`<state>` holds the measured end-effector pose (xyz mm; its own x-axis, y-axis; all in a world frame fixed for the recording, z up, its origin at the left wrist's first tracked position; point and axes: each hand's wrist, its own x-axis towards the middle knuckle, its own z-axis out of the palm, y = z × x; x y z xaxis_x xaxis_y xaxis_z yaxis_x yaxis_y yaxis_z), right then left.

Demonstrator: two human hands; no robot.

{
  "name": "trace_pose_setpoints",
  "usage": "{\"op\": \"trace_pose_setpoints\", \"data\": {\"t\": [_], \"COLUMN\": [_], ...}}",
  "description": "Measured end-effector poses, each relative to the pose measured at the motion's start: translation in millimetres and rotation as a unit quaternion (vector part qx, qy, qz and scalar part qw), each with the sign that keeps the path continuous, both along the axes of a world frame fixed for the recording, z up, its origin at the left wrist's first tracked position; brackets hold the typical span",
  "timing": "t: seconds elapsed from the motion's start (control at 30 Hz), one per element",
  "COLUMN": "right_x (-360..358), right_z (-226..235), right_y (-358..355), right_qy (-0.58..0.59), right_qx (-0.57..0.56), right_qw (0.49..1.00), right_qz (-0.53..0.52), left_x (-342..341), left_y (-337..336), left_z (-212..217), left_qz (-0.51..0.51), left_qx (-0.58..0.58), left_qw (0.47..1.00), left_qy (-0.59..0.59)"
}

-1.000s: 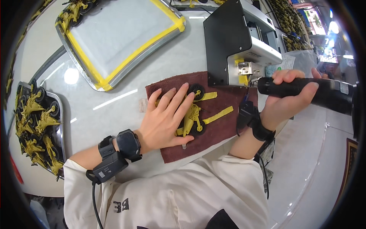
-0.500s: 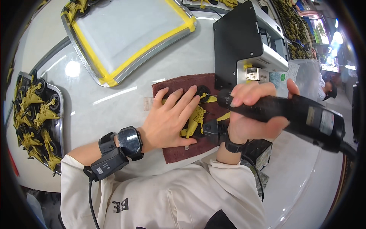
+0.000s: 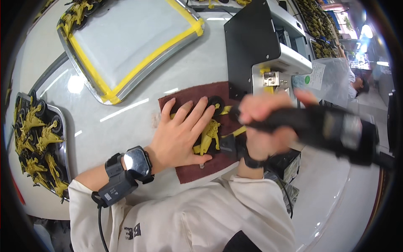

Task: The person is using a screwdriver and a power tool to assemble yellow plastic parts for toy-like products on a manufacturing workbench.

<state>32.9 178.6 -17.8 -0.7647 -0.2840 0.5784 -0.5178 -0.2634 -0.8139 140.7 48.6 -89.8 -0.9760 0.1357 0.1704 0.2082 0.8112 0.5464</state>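
Note:
My left hand (image 3: 180, 132) lies spread over a yellow and black toy motorcycle (image 3: 208, 136), pressing it against a dark red cloth (image 3: 191, 172). Its fingers are stretched out, the thumb beside the toy's near end. Past the fingertips shows a black wheel (image 3: 216, 104). In my right hand (image 3: 268, 122), blurred by motion, is a black corded electric screwdriver (image 3: 310, 126), its fingers wrapped round the body. The tool lies nearly level, front end pointing left toward the wheel; its tip is too blurred to make out.
A machine with a black side panel (image 3: 252, 50) stands just beyond the cloth. Far left, a metal tray (image 3: 64, 138) holds several yellow toy motorcycles. A yellow-taped frame (image 3: 147, 69) lies at the back, and a plastic bag (image 3: 336, 80) lies at the right.
The whole view has shifted slightly, with things appearing further left. My right hand and the screwdriver are now smeared by motion. The left hand keeps its place on the toy motorcycle.

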Motion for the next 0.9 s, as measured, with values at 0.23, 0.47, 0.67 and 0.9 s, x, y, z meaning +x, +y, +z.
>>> {"op": "trace_pose_setpoints", "data": {"t": [0.23,0.47,0.67,0.9], "right_x": [-41,-42,27,55], "right_z": [56,49,17,3], "right_y": [46,32,39,56], "right_qy": [0.076,-0.001,0.025,-0.043], "right_qx": [-0.087,0.052,-0.05,-0.033], "right_qw": [0.968,0.984,0.985,0.979], "right_qz": [-0.222,-0.173,0.161,0.198], "left_x": [1,5,2,1], "left_y": [3,1,3,2], "left_z": [1,4,-1,-2], "left_qz": [-0.003,0.003,0.007,-0.005], "left_qx": [0.005,0.008,0.031,0.029], "left_qw": [1.0,1.0,0.999,0.999], "left_qy": [0.006,0.01,0.018,0.021]}}
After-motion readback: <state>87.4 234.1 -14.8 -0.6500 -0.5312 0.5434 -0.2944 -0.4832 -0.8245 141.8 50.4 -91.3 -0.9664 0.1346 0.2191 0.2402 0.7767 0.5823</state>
